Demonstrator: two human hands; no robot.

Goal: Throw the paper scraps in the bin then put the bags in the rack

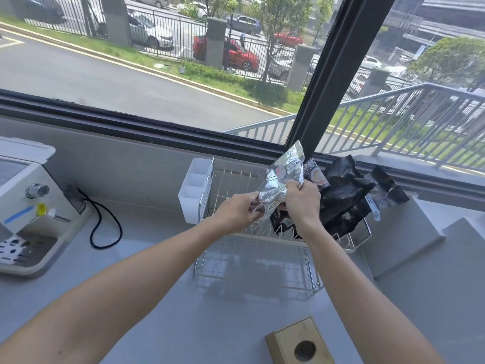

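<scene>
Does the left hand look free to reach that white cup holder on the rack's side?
Probably not right now: the left hand is gripping the silver bag together with the right hand. The white holder sits close by, nothing blocking it.

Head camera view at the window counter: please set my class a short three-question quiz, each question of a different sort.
1. True or false: both hands grip the crinkled silver foil bag.
2. Which lies in the white wire rack? A) black foil bags B) plates C) cups
3. Fill in: the square bamboo box with a round hole sits ____ the person than the rack.

Key: 1 true: left hand and right hand hold it. 2 A: black foil bags. 3 nearer.
</scene>
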